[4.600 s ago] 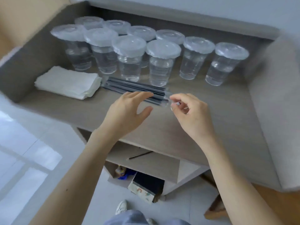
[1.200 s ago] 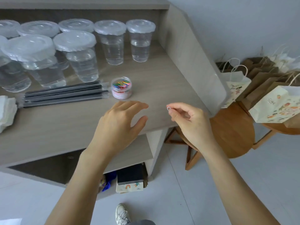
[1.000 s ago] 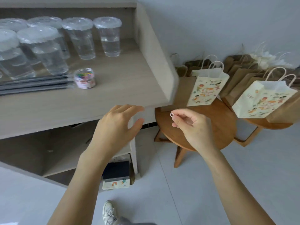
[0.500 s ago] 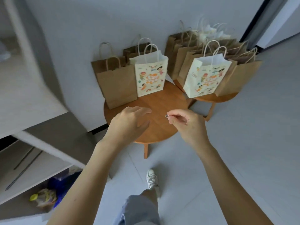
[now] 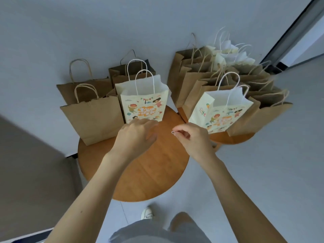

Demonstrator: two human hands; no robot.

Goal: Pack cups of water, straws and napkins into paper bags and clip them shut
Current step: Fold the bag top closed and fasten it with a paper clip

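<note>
My right hand (image 5: 194, 139) pinches a small white paper clip (image 5: 173, 132) between thumb and fingertip, above a round wooden stool (image 5: 140, 172). My left hand (image 5: 135, 137) hovers with relaxed fingers just in front of an open printed paper bag (image 5: 144, 104) standing on that stool. A brown paper bag (image 5: 94, 120) stands to its left, its top held by a clip (image 5: 90, 103). A second open printed bag (image 5: 220, 111) stands on another stool (image 5: 229, 137) at the right.
More brown bags (image 5: 133, 72) stand behind the printed one against the wall. Several brown and white bags (image 5: 219, 67) crowd the right stool. The shelf unit's side (image 5: 31, 163) fills the left edge. Grey floor lies to the right, with a dark door frame (image 5: 294, 32) at the far right.
The view has swung right from the shelf of cups and straws to the stools with bags. Both hands moved along, the right hand still pinching the clip, now closer to the printed bag.
</note>
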